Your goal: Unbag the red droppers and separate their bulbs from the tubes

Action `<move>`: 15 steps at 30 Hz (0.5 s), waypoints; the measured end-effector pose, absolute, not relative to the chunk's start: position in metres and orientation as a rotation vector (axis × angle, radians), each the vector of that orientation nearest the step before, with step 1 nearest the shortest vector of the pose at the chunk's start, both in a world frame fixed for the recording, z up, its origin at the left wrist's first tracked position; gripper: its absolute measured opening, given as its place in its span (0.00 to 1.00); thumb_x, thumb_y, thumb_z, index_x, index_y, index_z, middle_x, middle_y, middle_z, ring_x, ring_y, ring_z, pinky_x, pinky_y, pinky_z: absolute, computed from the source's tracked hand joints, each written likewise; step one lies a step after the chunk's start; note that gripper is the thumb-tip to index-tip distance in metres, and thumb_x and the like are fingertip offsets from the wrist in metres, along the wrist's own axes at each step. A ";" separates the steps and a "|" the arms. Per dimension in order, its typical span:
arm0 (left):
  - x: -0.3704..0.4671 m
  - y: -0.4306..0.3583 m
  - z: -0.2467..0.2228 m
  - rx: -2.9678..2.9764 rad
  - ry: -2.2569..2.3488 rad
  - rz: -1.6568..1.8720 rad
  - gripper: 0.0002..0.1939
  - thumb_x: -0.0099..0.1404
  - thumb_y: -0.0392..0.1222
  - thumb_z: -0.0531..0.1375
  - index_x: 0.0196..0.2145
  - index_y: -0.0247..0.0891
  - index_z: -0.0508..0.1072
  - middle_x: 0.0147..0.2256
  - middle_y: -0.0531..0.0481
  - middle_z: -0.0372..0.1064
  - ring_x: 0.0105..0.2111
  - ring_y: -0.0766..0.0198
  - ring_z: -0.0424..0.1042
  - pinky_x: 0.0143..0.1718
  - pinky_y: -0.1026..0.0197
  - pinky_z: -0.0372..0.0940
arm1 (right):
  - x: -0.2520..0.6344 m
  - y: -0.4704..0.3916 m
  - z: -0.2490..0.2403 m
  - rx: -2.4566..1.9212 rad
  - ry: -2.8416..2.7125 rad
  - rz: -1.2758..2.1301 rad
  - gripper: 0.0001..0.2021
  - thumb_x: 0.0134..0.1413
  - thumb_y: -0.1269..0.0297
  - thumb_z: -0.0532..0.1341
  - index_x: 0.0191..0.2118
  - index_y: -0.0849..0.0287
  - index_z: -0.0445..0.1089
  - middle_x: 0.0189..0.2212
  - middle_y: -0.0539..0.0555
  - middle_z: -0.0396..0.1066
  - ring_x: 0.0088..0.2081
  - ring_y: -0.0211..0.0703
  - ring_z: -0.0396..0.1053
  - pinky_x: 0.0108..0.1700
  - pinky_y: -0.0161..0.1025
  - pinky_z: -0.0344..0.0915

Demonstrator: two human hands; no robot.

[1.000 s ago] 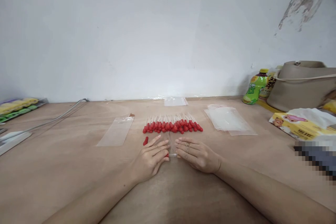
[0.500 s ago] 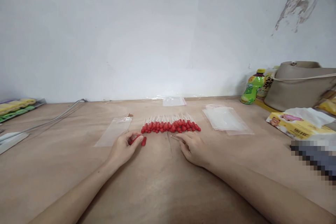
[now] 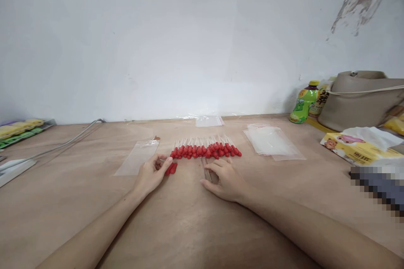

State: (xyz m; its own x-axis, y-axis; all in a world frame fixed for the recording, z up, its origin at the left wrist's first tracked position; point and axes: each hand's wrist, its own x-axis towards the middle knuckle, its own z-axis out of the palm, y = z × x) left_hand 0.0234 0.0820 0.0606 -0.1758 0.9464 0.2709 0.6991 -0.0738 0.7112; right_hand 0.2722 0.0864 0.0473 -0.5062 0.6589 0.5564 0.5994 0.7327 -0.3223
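Observation:
Glass droppers with red rubber bulbs [image 3: 205, 151] lie side by side in a row, their pale tubes pointing toward the wall. My left hand [image 3: 150, 175] rests left of the row's near side, fingers loosely curled and thumb apart from them, with nothing visibly held. Beside its thumb are two loose red rubber bulbs [image 3: 173, 168], partly covered by the hand. Thin glass tubes [image 3: 207, 174] lie on the table in front of the row. Over them is my right hand [image 3: 225, 178], its thumb and forefinger spread on either side; its other fingertips are partly hidden.
A clear plastic bag [image 3: 135, 159] lies left, more clear bags [image 3: 271, 143] right, and another bag [image 3: 209, 121] by the wall. To the right are a green bottle [image 3: 302, 103], a beige handbag [image 3: 353, 101], a tissue pack [image 3: 356, 147] and a pixelated dark item [image 3: 378, 185]. A grey cable [image 3: 75, 135] runs left.
My right hand has set down the glass tube it held beside the other, and its thumb and forefinger have opened. My left hand has shifted slightly, leaving the two red bulbs side by side.

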 end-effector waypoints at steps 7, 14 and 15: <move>0.026 0.079 0.060 1.889 1.937 1.132 0.20 0.60 0.56 0.49 0.35 0.37 0.69 0.25 0.53 0.68 0.25 0.64 0.65 0.27 0.64 0.59 | 0.276 0.083 0.054 -0.980 -2.330 0.176 0.21 0.46 0.49 0.60 0.44 0.56 0.68 0.37 0.55 0.68 0.40 0.46 0.63 0.44 0.46 0.50; 0.022 0.078 0.057 2.147 1.991 1.290 0.14 0.60 0.51 0.52 0.35 0.39 0.70 0.35 0.49 0.67 0.38 0.58 0.64 0.40 0.57 0.59 | 0.280 0.085 0.057 -0.901 -2.454 0.299 0.22 0.47 0.51 0.60 0.48 0.53 0.66 0.37 0.54 0.63 0.40 0.44 0.60 0.46 0.47 0.51; 0.022 0.079 0.057 2.177 1.985 1.304 0.14 0.60 0.50 0.52 0.35 0.39 0.70 0.35 0.49 0.67 0.39 0.58 0.64 0.41 0.57 0.59 | 0.280 0.086 0.057 -0.888 -2.465 0.302 0.21 0.47 0.52 0.60 0.48 0.54 0.66 0.37 0.54 0.63 0.40 0.44 0.60 0.46 0.47 0.51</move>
